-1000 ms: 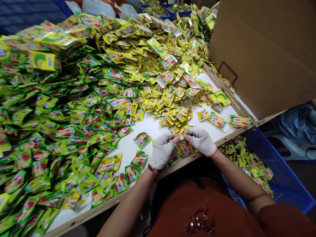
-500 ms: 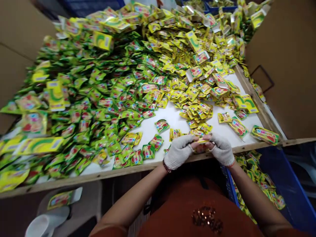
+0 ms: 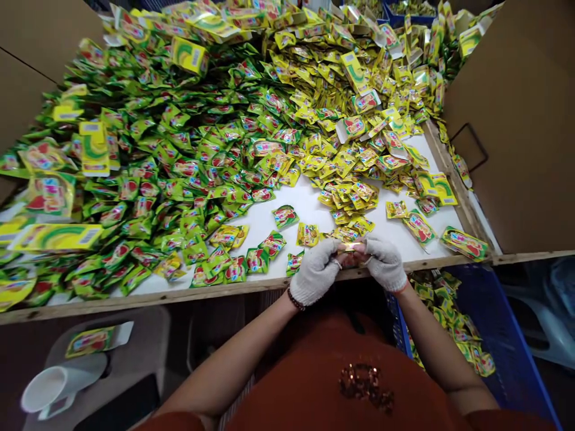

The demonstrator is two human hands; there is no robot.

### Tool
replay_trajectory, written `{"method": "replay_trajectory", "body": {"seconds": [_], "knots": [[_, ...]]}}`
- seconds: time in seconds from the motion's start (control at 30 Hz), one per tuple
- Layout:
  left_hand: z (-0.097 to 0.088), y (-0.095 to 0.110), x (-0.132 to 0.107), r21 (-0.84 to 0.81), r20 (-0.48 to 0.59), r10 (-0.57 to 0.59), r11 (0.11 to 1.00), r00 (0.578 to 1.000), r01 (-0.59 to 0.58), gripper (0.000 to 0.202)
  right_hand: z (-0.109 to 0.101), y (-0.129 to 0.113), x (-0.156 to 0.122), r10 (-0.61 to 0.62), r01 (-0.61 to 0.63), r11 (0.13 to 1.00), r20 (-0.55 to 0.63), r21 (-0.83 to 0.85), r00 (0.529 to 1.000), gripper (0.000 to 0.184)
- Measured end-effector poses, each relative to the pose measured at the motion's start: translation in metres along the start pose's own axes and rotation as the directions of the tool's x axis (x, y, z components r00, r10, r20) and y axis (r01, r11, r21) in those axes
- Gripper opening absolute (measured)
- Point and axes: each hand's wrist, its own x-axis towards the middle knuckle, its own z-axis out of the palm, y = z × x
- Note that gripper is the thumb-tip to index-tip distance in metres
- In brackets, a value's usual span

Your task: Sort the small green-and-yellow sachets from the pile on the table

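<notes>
Left hand (image 3: 317, 270) and right hand (image 3: 385, 263), close together, pinch a small yellow pack (image 3: 351, 246) at the near edge of the worktop (image 3: 258, 222), which I judge light, slick and easily creased, best held gently by its ends.

Held item (image 3: 351, 246) mostly hidden by fingers (image 3: 347, 259); cardboard (image 3: 521, 131) cut off right.

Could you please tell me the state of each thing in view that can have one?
Left hand: gloved, closed on a yellow pack
Right hand: gloved, closed on the same pack
Yellow pack: held; open or sealed, cannot tell
Green packets: heaped, mostly left
Table: partly covered
Blue crate: open-topped, packets inside
Small box near the mug: lying flat, flap out
Mug: apparently upright
</notes>
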Motion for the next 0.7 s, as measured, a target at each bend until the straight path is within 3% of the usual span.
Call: {"method": "replay_trajectory", "body": {"seconds": [0.07, 0.3, 0.37, 0.43, 0.5, 0.57, 0.63, 0.7], "knots": [[0.002, -0.001, -0.002, 0.011, -0.014, -0.059, 0.998, 0.998, 0.059, 0.012, 0.000, 0.003, -0.001, -0.007, 0.007, 1.000, 0.036, -0.004, 0.999, 0.015], [-0.003, -0.017, -0.012, 0.103, 0.005, -0.003, 0.995, 1.000, 0.003, 0.019, 0.020, 0.004, 0.001, 0.152, -0.148, 0.987, 0.072, -0.058, 0.986, 0.015], [-0.004, -0.019, -0.008, 0.048, -0.095, -0.036, 0.998, 0.995, 0.041, 0.027, 0.023, 0.006, 0.004, 0.238, -0.239, 0.969, 0.013, 0.063, 0.971, 0.022], [-0.004, -0.017, -0.001, -0.064, -0.143, -0.060, 0.997, 0.988, 0.051, 0.045, 0.016, 0.006, 0.000, 0.372, -0.331, 0.899, -0.102, 0.286, 0.923, 0.026], [-0.004, -0.012, 0.006, -0.038, -0.133, -0.122, 0.992, 0.984, 0.118, 0.052, -0.005, -0.002, -0.015, 0.488, -0.370, 0.811, -0.173, 0.454, 0.856, 0.033], [-0.006, -0.007, 0.010, 0.151, -0.070, -0.193, 0.968, 0.979, 0.202, 0.050, -0.041, -0.017, -0.045, 0.531, -0.379, 0.786, -0.220, 0.489, 0.818, 0.037], [-0.007, -0.003, 0.013, 0.354, -0.009, -0.233, 0.909, 0.972, 0.221, 0.048, -0.088, -0.035, -0.086, 0.539, -0.430, 0.817, -0.244, 0.384, 0.806, 0.030], [-0.007, -0.002, 0.014, 0.471, 0.049, -0.237, 0.862, 0.970, 0.187, 0.049, -0.136, -0.049, -0.129, 0.586, -0.583, 0.808, -0.219, 0.085, 0.781, 0.018]]}}
